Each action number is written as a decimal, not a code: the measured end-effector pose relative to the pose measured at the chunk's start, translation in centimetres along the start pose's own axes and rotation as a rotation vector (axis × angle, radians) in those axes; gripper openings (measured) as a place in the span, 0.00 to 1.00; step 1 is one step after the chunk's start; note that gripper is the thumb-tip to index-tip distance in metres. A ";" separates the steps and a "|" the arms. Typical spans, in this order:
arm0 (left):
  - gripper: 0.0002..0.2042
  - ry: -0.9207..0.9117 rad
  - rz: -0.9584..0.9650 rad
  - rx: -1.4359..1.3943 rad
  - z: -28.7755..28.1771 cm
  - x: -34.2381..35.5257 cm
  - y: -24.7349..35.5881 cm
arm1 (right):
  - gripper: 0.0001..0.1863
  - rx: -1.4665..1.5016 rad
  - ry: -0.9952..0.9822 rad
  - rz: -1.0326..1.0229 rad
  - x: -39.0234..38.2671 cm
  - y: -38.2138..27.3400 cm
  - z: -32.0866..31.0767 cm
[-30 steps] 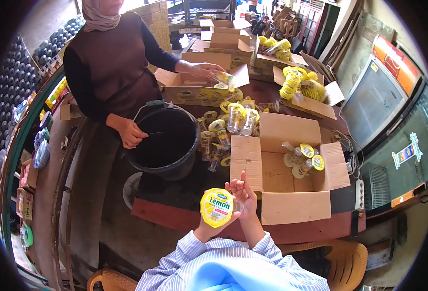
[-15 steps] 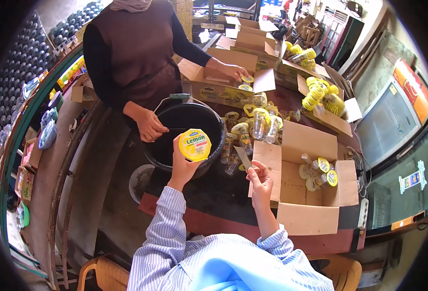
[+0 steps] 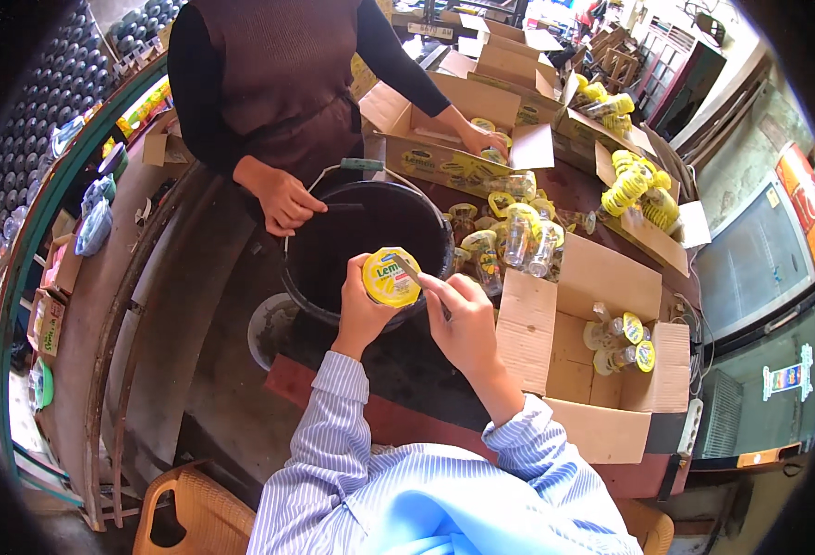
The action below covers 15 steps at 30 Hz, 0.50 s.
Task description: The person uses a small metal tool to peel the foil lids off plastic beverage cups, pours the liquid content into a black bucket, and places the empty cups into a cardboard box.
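My left hand (image 3: 361,313) grips a cup with a yellow lid (image 3: 387,285) over the front part of a black bucket (image 3: 439,236). My right hand (image 3: 463,328) holds a thin flat blade (image 3: 405,266), its tip lying on or just above that lid; I cannot tell whether it touches. The cup's body is mostly hidden beneath the lid and my fingers. Just right of my hands, an open cardboard box (image 3: 601,425) holds a few clear cups with yellow lids (image 3: 631,327). Behind it is a pile of similar cups (image 3: 518,236).
Across the table, a co-worker (image 3: 269,65) has one hand (image 3: 287,202) at the bucket and the other (image 3: 486,139) in a box (image 3: 430,157). More boxes of yellow-lidded cups (image 3: 638,194) line the table's back. A glass-topped chest (image 3: 740,250) stands right, a plastic chair (image 3: 176,518) below left.
The cup has gone up and over the bucket in my left hand. My right hand has brought the blade leftward onto the lid. The co-worker's far hand has reached down into the box.
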<state>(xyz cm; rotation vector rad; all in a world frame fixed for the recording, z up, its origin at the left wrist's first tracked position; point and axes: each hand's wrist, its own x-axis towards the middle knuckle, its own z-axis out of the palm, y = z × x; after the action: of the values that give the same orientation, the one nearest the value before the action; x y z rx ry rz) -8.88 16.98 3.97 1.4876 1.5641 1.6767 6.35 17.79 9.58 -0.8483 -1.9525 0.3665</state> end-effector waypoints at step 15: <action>0.29 0.015 0.025 0.060 0.3 -0.1 0.3 | 0.12 -0.094 -0.051 -0.039 -0.2 0.1 1.5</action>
<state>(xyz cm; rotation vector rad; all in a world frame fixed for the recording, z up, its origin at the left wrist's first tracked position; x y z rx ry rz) -8.44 16.91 4.12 1.5332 1.6229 1.6716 5.18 17.83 8.59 -0.8675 -2.0436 0.2774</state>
